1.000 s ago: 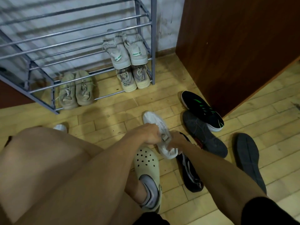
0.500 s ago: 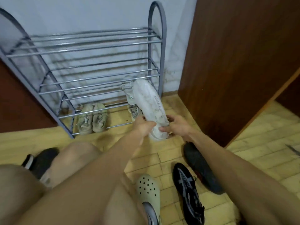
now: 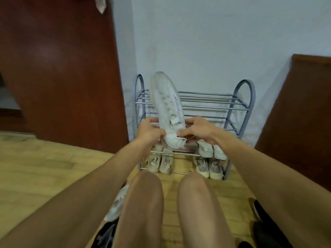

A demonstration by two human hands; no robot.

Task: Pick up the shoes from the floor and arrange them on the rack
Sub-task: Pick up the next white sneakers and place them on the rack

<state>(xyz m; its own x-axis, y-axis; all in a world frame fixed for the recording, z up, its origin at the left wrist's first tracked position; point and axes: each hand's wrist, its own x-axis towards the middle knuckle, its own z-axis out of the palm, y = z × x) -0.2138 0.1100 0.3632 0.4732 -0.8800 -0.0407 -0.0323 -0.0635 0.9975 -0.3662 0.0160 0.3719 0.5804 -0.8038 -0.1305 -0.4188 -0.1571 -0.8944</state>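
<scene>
Single head-worn view, forward and down, close above knees, facing rack (image 3: 193, 104).

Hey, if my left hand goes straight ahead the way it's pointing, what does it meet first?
Your left hand, gripping the white shoe at its heel, points at the rack. It would likely meet a middle rail near the rack's left end first, though depth is unclear.
</scene>
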